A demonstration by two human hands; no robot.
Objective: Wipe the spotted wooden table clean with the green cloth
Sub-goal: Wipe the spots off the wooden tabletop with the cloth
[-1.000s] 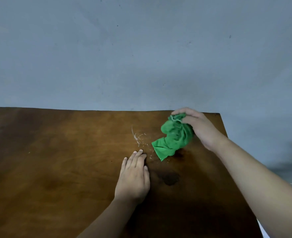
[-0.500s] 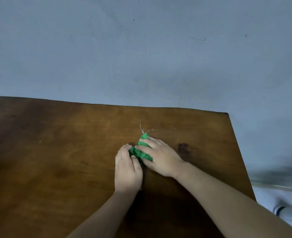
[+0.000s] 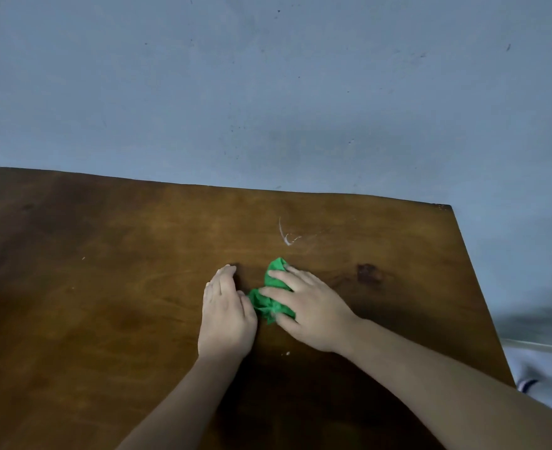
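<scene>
The right hand (image 3: 307,306) presses the bunched green cloth (image 3: 269,303) onto the wooden table (image 3: 105,287). The left hand (image 3: 226,316) lies flat, touching the cloth. White smears (image 3: 284,235) lie just beyond.

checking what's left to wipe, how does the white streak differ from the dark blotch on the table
The thin white curved streak is pale and line-like, beyond the green cloth; the dark brown blotch is rounded, right of the cloth. Both lie uncovered on the brown wooden table.
</scene>
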